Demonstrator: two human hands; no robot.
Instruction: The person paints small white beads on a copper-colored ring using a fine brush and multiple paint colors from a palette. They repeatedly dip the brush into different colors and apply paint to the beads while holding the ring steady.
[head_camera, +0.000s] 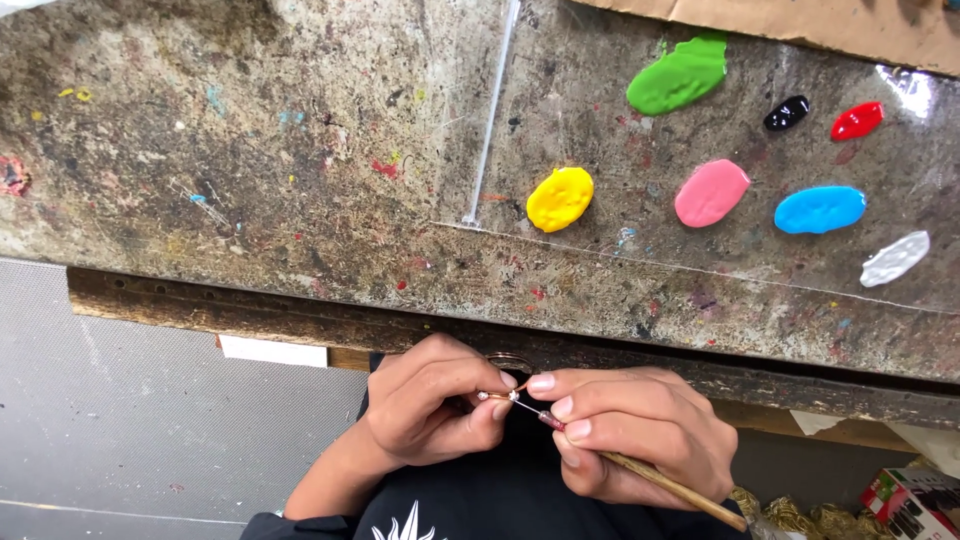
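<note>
Now | left hand (425, 405) pinches small ring (497, 396) below worktop (300, 200) edge | right hand (640, 435) grips brush (660, 483), tip at ring | best braced, light strokes

I see both hands held together low and close to the body, the left hand (425, 405) curled with thumb and forefinger pinched at its tips, the right hand (640, 435) curled beside it, fingertips nearly meeting the left's.
</note>
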